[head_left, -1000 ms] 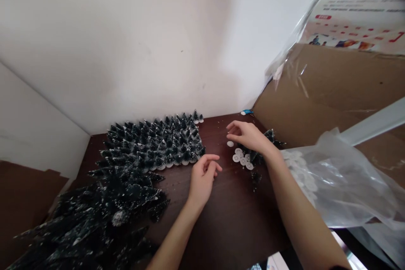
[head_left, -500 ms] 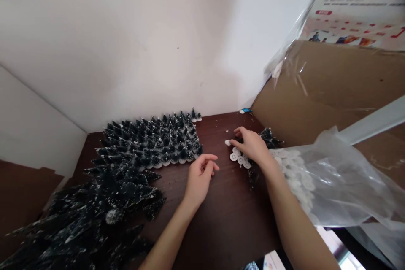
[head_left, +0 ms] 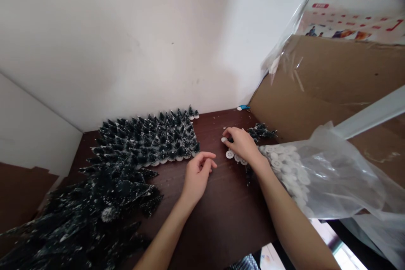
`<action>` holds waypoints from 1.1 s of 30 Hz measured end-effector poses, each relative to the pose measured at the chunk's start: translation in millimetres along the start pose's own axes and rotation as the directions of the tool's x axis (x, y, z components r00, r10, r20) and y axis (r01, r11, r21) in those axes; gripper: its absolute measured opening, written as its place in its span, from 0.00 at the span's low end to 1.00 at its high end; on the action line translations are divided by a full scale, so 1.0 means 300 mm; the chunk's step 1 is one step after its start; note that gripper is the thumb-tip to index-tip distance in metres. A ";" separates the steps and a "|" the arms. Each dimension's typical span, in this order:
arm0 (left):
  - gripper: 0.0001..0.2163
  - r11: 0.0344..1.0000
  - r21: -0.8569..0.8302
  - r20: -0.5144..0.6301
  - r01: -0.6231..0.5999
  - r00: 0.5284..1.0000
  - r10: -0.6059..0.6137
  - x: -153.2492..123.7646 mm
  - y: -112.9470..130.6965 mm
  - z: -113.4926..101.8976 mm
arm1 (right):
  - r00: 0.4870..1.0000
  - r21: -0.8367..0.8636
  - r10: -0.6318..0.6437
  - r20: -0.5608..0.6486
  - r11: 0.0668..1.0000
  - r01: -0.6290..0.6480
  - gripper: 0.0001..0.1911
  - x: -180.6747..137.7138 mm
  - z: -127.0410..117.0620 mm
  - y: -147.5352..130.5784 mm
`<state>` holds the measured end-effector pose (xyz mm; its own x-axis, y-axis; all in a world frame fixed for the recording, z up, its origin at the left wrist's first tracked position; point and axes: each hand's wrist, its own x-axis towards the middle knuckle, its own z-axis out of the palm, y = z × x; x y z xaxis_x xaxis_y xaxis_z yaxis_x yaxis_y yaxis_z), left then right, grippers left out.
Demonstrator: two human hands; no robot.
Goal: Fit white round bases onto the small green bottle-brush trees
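My right hand (head_left: 243, 145) is closed, its thumb and fingertips pinching a small white round base (head_left: 224, 139). Under and beside that hand lie more white bases (head_left: 230, 154), partly hidden by it. My left hand (head_left: 198, 173) hovers over the table with loosely curled fingers, thumb and index apart, and nothing shows in it. Just left of it stand rows of miniature snow-dusted Christmas trees (head_left: 158, 137) on white bases. Some loose dark trees (head_left: 262, 131) lie behind my right hand.
Larger frosted trees (head_left: 95, 202) are heaped at the left front of the dark table (head_left: 218, 211). On the right, a clear plastic bag (head_left: 335, 177) spills white bases (head_left: 287, 168) before a cardboard box (head_left: 341, 76). A small blue item (head_left: 243, 107) sits by the white wall (head_left: 142, 42).
My right hand's fingers have closed on a white base. My left hand has barely moved, and the whole view has shifted slightly.
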<state>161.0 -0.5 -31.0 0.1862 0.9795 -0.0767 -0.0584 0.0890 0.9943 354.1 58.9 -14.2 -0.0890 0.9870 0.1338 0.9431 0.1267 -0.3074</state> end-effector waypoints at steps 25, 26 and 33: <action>0.12 0.999 -0.030 -0.039 -0.016 0.999 0.015 0.009 -0.015 -0.006 | 0.964 0.524 -0.260 0.051 0.829 0.196 0.09 -0.022 -0.052 -0.046; 0.12 0.999 -0.034 -0.044 -0.015 0.999 0.014 0.010 -0.016 -0.008 | 0.954 0.564 -0.281 0.101 0.807 0.178 0.09 -0.026 -0.056 -0.054; 0.11 0.999 -0.032 -0.051 -0.005 0.999 0.003 0.013 -0.021 -0.016 | 0.901 0.698 -0.361 0.239 0.709 0.099 0.10 -0.042 -0.075 -0.082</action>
<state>157.5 3.5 -37.8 0.1354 0.9878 -0.0770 -0.0909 0.0897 0.9918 339.4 41.3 13.0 -0.4975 0.8674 0.0065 0.4360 0.2565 -0.8626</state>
